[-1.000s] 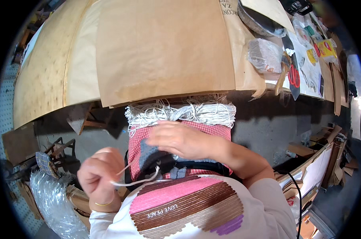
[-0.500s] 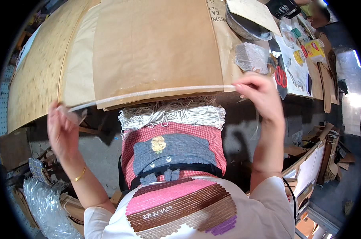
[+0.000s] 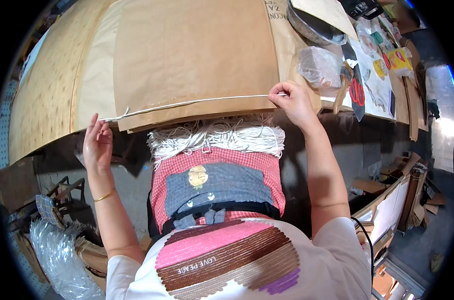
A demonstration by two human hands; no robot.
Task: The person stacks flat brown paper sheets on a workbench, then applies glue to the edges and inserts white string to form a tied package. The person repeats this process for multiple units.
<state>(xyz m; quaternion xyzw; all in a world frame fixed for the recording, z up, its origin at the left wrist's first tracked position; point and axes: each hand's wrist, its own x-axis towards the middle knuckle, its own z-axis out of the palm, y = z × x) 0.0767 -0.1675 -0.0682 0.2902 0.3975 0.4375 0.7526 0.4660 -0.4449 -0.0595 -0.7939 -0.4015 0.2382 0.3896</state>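
Note:
A white cord point(image 3: 197, 102) runs across the front edge of a stack of brown paper sheets point(image 3: 194, 55), bending slightly toward its left end. My right hand point(image 3: 293, 104) pinches the cord's right end between thumb and fingertips, over the paper's right front corner. Beside the left end is my left hand point(image 3: 98, 145), index finger stretched up and fingers apart. That fingertip is close to the cord; no grip on it shows. A thick bundle of white cords point(image 3: 217, 137) lies across my lap, just below the table edge.
A wooden board point(image 3: 47, 95) spans the left of the table. On the right are a plastic-wrapped block point(image 3: 319, 66), red-handled scissors point(image 3: 356, 92), a dark basin point(image 3: 314, 30) and a yellow packet point(image 3: 399, 61). Clear plastic point(image 3: 62, 260) and cardboard point(image 3: 414, 207) sit lower down at either side.
The cord, blurred and held between both hands before, now rests along the paper's edge. My right hand moved left and slightly away from me; my left moved right, its fingers opening from the cord.

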